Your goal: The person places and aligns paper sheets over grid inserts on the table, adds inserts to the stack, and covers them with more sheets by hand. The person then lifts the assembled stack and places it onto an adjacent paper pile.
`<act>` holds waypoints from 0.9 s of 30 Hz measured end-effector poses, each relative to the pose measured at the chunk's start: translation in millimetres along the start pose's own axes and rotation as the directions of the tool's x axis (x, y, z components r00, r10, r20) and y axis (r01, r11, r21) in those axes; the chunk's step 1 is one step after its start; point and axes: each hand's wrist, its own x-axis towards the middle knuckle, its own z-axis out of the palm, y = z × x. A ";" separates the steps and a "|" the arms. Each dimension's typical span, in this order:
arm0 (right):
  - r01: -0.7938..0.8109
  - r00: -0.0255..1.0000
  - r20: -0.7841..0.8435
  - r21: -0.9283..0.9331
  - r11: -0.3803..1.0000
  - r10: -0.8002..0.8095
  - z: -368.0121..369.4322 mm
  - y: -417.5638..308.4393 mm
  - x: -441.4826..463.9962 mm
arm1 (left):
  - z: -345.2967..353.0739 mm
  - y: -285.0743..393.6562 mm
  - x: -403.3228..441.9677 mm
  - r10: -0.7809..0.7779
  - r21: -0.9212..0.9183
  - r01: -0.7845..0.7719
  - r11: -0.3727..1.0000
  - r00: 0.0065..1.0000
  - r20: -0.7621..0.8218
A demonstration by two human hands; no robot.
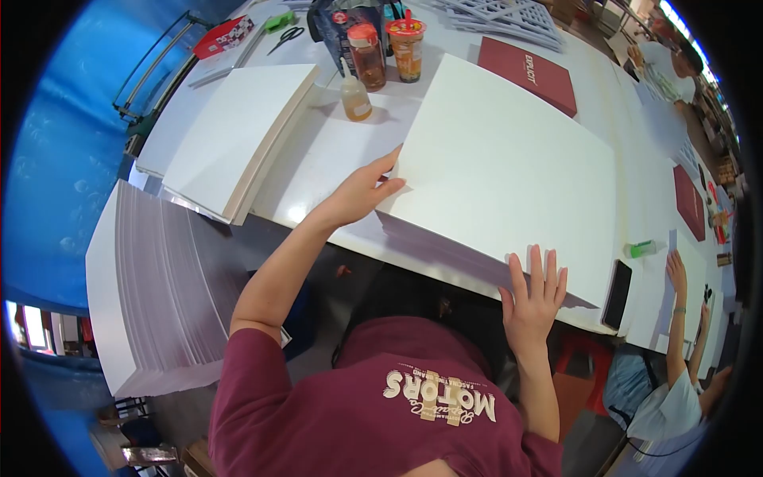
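Observation:
A large stack of white sheets (509, 175) lies on the white table in front of me. My left hand (366, 189) rests against the stack's left edge, thumb and fingers apart at its near left corner. On the near edge, toward the right, my right hand (532, 298) lies with its fingers spread over the top sheet's border. Neither hand grips anything. Left of the stack stands a small glue bottle (356, 99) with amber liquid. Behind the stack is a dark red box (528, 73) with lettering.
Another white stack (242, 131) lies at the table's left, with a tall paper pile (159, 286) below it. Drinks (407, 56), scissors (288, 37) and a black phone (617, 294) are on the table. Co-workers (668, 409) are at the right.

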 end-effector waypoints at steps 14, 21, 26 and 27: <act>-0.012 1.000 0.025 0.028 1.000 0.012 -0.9 -0.4 0.9 | 4.2 -30.5 -3.6 0.114 0.039 -0.112 0.993 0.992 -0.057; -0.109 0.993 -0.009 0.285 0.952 0.117 -17.0 20.9 -11.3 | 10.4 -17.0 -5.0 0.054 -0.012 -0.055 0.998 0.997 -0.054; -0.436 0.866 -0.274 -0.002 0.900 0.419 -31.7 70.9 -40.4 | 18.0 -11.3 -3.5 0.030 -0.021 -0.032 0.999 0.997 -0.070; -0.467 0.848 -0.247 0.070 0.881 0.469 -30.6 80.8 -48.0 | 17.8 -11.8 -3.3 0.026 -0.037 -0.028 0.999 0.998 -0.063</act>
